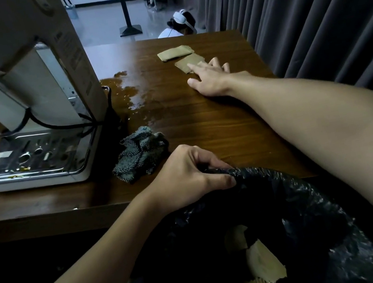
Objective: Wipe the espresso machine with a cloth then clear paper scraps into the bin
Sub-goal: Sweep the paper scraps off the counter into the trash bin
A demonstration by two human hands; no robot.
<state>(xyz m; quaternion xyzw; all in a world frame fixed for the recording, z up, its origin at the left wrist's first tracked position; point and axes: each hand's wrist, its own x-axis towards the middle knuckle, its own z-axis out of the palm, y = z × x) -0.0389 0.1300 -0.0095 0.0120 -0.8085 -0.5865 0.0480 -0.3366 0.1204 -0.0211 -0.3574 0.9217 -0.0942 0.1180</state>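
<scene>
The white espresso machine (31, 99) stands at the left of the dark wooden table (202, 126). A crumpled grey cloth (140, 155) lies by its drip tray. My left hand (187, 178) grips the rim of the black bin bag (304, 207) held just below the table's front edge; brown paper scraps (263, 260) lie inside it. My right hand (211, 77) reaches far across the table, fingers spread flat, fingertips resting on a brown paper scrap (189, 62). A second scrap (175, 53) lies just beyond it, untouched.
A puddle of brown liquid (129, 89) spreads on the table beside the machine's back corner. Grey curtains (306, 8) hang close along the table's right edge. Beyond the far edge a person wearing a white headset (182, 23) sits low on the floor.
</scene>
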